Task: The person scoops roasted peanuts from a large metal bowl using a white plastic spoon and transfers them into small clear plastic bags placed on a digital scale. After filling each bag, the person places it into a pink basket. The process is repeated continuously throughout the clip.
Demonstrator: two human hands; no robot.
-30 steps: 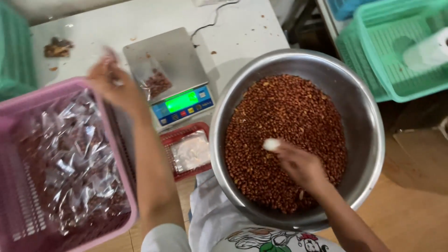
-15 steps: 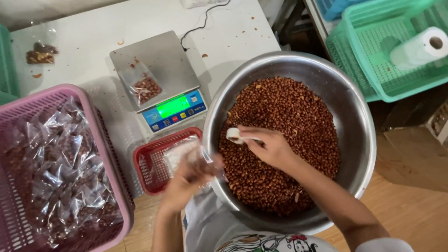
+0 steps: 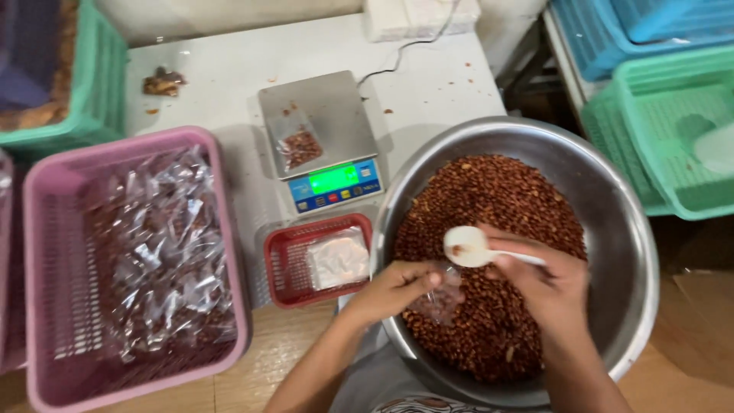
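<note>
A large steel bowl point(image 3: 612, 191) full of reddish-brown peanuts point(image 3: 505, 199) sits in front of me. My right hand point(image 3: 547, 287) holds a white plastic spoon point(image 3: 470, 246) over the peanuts. Beside it, my left hand point(image 3: 397, 287) pinches a small clear plastic bag point(image 3: 437, 300) with some peanuts in it, just under the spoon. A digital scale point(image 3: 329, 145) stands behind on the white table, with a small bag of peanuts point(image 3: 300, 145) lying on its pan.
A small red basket point(image 3: 287, 264) holds empty clear bags point(image 3: 338, 258). At the left, a pink basket point(image 3: 46, 222) is filled with several packed bags. Green baskets point(image 3: 657, 145) and blue baskets point(image 3: 604, 30) stand to the right; another green basket point(image 3: 99, 84) sits far left.
My left hand has come from the pink basket, past the red basket, to the bowl and now holds a clear bag. My right hand has lifted the spoon beside it.
</note>
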